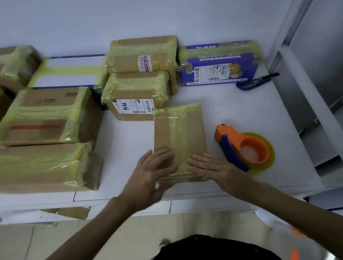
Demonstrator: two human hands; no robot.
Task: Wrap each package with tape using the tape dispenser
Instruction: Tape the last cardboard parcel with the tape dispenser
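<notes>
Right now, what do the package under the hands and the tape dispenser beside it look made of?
Package: matte brown cardboard, banded with glossy, wrinkled yellowish clear tape. Tape dispenser: smooth orange and blue body, probably moulded plastic; its roll looks like translucent yellow film.

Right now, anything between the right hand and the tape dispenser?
Nothing visible. The right hand rests flat on the small brown cardboard package. The orange-and-blue tape dispenser lies close beside it to the right on the white table, with nothing between them.
</notes>
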